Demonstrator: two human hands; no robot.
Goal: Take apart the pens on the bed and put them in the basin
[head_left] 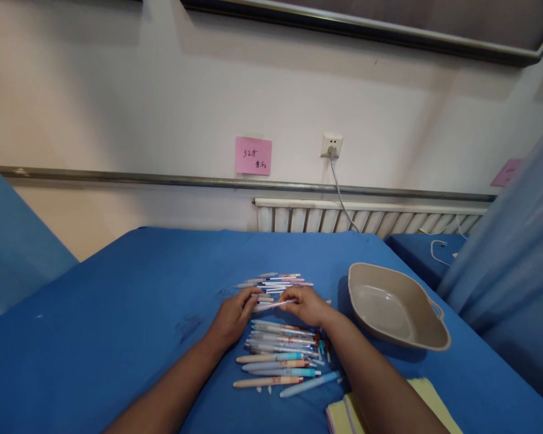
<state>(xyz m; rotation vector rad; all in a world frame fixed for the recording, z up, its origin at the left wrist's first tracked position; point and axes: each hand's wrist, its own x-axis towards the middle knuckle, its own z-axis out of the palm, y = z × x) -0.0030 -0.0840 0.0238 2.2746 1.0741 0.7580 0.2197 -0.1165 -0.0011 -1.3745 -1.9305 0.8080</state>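
Note:
My right hand point(306, 305) pinches a pale, slim pen point(274, 305) that lies slantwise between my two hands. At the pen's left end, the bent fingers and thumb of my left hand point(235, 314) close on it; its exact contact is partly hidden. Just beyond my hands lies a bunch of thin white and grey pens point(278, 284). Closer to me, a row of clear and pale pens point(283, 340) is laid side by side. Below these are several thicker pens in peach, lilac and light blue point(271, 381), with one blue pen point(310, 384) lying askew.
A beige plastic basin point(393, 301) stands to the right, beside my right forearm. Under that forearm is a folded yellow cloth point(423, 392). The blue-covered table point(163, 289) reaches back to a radiator point(308, 217). Blue curtains point(520, 289) hang at both sides.

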